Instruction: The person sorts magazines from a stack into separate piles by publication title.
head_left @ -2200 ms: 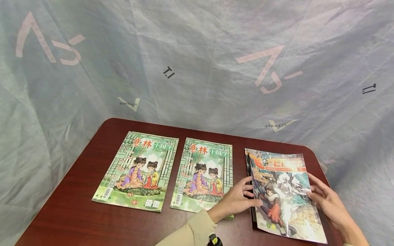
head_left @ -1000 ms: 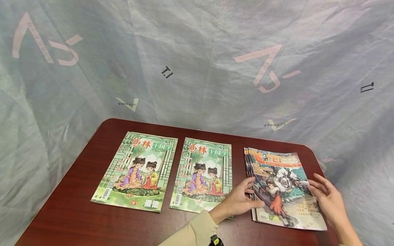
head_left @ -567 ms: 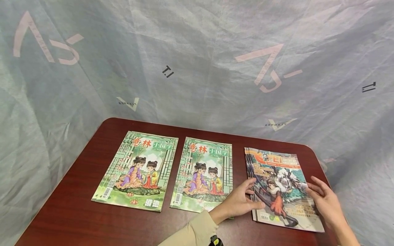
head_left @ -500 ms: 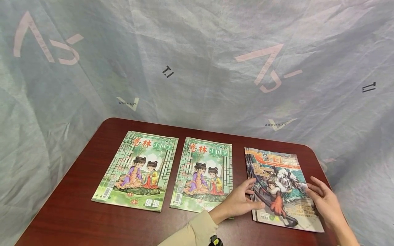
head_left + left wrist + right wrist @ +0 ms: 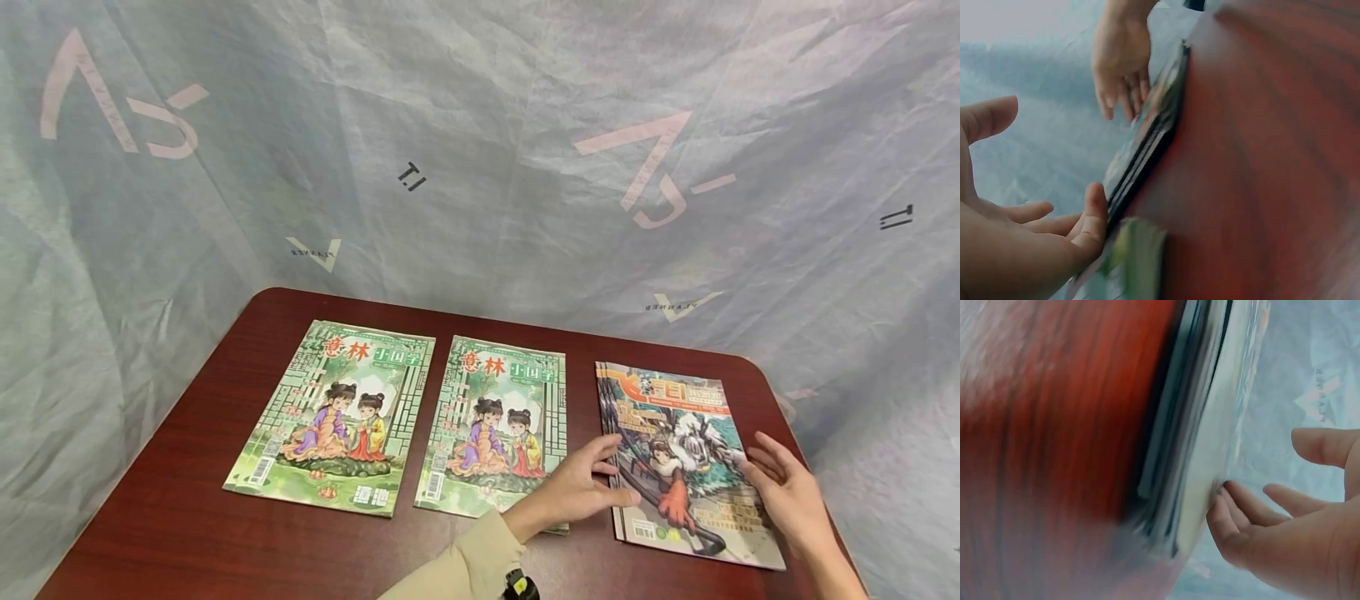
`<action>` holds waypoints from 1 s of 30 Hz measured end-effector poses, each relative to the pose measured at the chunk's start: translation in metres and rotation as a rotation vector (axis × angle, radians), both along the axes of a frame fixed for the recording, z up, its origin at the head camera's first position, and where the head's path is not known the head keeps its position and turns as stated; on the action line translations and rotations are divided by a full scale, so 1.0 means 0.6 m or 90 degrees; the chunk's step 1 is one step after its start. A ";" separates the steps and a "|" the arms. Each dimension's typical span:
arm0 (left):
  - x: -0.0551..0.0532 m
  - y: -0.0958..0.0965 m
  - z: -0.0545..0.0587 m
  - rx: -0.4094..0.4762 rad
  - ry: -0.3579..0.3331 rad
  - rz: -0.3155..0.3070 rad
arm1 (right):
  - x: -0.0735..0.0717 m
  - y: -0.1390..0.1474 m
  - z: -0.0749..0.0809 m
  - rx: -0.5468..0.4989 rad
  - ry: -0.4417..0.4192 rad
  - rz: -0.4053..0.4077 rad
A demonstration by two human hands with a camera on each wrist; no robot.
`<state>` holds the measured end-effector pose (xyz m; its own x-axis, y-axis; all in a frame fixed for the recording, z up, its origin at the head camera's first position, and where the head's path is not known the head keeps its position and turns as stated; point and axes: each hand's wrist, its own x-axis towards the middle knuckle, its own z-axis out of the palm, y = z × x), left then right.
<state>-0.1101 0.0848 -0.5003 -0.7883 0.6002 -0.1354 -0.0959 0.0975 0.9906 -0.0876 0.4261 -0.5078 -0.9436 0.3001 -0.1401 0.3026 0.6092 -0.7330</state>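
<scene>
A stack of magazines (image 5: 678, 467) lies flat at the right of the table; its top cover is dark and teal with an orange title. My left hand (image 5: 577, 492) is at the stack's left side, fingertips right at the edges and thumb over the cover's margin. My right hand (image 5: 791, 492) is at the opposite side, fingers extended, fingertips by the right edge. In the left wrist view the left fingers (image 5: 1092, 225) meet the stacked spines (image 5: 1144, 150). In the right wrist view the right fingertips (image 5: 1225, 506) touch the side of the stack (image 5: 1204, 444).
Two green magazines or small piles of them, the left one (image 5: 330, 417) and the middle one (image 5: 491, 425), lie on the dark red table (image 5: 172, 475). The left forearm passes in front of the middle one. A grey cloth curtain (image 5: 480, 167) hangs behind the table.
The top magazine, earlier skewed and jutting out to the front right, now lies nearly in line with those beneath. The right hand has shifted slightly left with its edge; the left hand barely moved.
</scene>
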 end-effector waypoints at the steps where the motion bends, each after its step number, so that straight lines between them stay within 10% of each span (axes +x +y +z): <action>1: -0.003 -0.004 0.004 -0.004 0.000 0.005 | 0.000 -0.005 0.002 0.014 0.009 -0.010; 9: -0.034 -0.066 0.031 -0.024 0.041 0.042 | 0.006 -0.065 0.025 0.059 0.057 -0.054; 30: -0.069 -0.252 0.053 -0.096 0.178 0.164 | 0.003 -0.259 0.076 -0.141 0.192 0.130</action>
<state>-0.1515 -0.0664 -0.4684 -0.9294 0.3675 0.0350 0.1353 0.2511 0.9585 -0.0859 0.2705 -0.4620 -0.9891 0.0971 0.1106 -0.0552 0.4522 -0.8902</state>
